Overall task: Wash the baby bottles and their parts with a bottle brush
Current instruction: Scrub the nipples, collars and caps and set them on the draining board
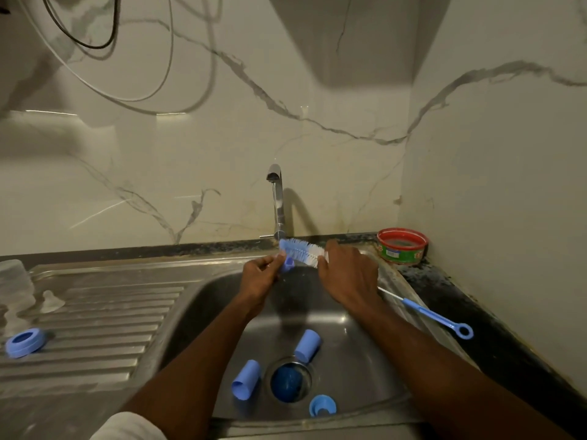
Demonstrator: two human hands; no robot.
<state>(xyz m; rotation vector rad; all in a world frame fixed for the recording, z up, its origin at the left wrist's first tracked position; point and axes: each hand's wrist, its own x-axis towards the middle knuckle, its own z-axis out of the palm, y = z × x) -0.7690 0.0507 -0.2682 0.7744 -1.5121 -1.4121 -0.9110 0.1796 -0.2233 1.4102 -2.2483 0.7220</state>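
Nearest, below both hands in the sink basin (pixel 349 315), lie two blue caps (pixel 245 380) on their sides and a blue ring (pixel 322 405) by the drain. Further off, the left hand (pixel 261 277) pinches a small blue part (pixel 287 264), wrist bent up, forearm reaching over the basin. The right hand (pixel 347 274) is curled round the bottle brush (pixel 301 251); its long axis runs sideways, bristles pointing left onto the part. A thin brush (pixel 425 312) lies right of the right hand.
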